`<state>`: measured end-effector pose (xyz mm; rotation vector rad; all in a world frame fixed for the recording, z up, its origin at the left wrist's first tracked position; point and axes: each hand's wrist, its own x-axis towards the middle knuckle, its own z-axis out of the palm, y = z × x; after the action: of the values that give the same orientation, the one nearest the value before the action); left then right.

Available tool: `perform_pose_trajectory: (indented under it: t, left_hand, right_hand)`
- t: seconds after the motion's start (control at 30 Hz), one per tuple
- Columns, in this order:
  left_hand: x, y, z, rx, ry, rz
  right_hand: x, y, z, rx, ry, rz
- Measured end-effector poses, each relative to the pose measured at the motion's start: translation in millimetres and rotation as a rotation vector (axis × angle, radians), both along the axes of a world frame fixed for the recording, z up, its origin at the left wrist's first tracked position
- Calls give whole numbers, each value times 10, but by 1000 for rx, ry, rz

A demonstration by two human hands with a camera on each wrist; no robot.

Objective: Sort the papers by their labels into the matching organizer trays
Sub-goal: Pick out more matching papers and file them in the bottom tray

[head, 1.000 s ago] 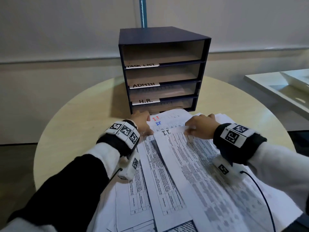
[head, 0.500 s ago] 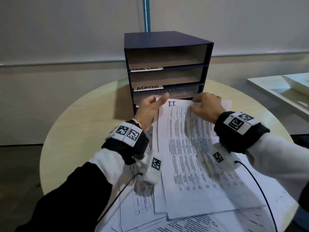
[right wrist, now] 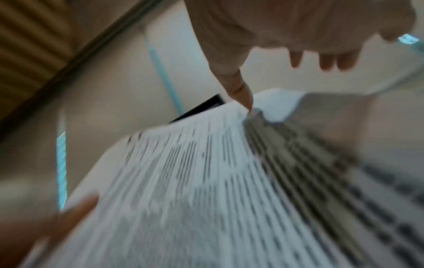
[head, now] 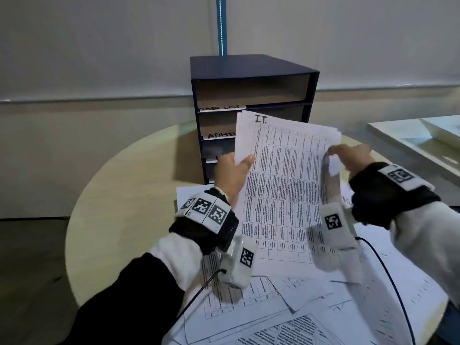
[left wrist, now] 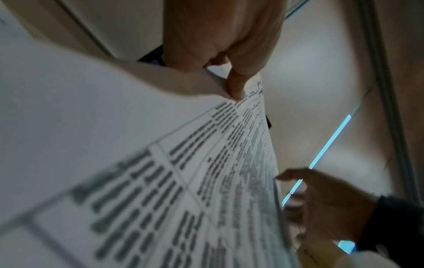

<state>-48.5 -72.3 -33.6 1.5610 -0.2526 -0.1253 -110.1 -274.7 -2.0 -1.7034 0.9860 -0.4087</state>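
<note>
The left hand (head: 230, 174) pinched the left edge of a thin bundle of white printed paper sheets (head: 281, 192), thumb on the front and fingers behind, as the left wrist view (left wrist: 229, 59) showed. The bundle stood raised and tilted in the air, well above the round pale wooden table (head: 124, 202). Its front sheet carried a dense table of small black text and the handwritten letters "I.T." at the top. The right hand (head: 353, 158) gripped the opposite, right edge of the bundle, where the paper curled toward the person; the right wrist view was blurred, so only the thumb (right wrist: 241, 90) on the paper edge was clear there.

Behind the held bundle stood the dark blue box-shaped organizer (head: 251, 95) with brown cardboard-like shelves. The bundle hid its lower trays; only the labels "TASK LIST" and part of "ADMIN" could be read. Below both hands, more white loose printed sheets (head: 311, 307) lay overlapping on the table, partly cut off by the picture border. A smooth white tray-like surface (head: 423, 140) was at the far right.
</note>
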Motion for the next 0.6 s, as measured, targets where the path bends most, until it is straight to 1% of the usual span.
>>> perform_pose_trajectory:
  t: [0.03, 0.07, 0.1, 0.17, 0.23, 0.37, 0.4, 0.47, 0.5, 0.6]
  left_hand:
    - [1, 13, -21, 14, 7, 4]
    - [2, 19, -38, 29, 14, 5]
    - [-18, 30, -19, 40, 16, -3]
    - [-48, 40, 109, 100, -22, -18]
    - [-52, 53, 347, 135, -120, -6]
    - [-17, 116, 1038, 23, -407, 87]
    - [5, 135, 1134, -8, -462, 118]
    - [59, 177, 1171, -22, -497, 135]
    - [15, 200, 1149, -33, -483, 91]
    - [-72, 255, 884, -14, -370, -23]
  right_hand:
    - [-15, -19, -20, 178, -16, 95]
    - [-22, -28, -43, 264, -61, 150]
    - [-18, -28, -54, 250, -134, 156]
    - [19, -7, -9, 127, -337, 137]
    - [30, 71, 199, 16, -553, 144]
    - [-25, 170, 778, -251, -873, 124]
    - [-38, 185, 876, -293, -932, 120]
    - [-67, 251, 954, -341, -969, 111]
    - [-68, 279, 923, -344, -954, 103]
    - [-54, 334, 648, -262, -872, 55]
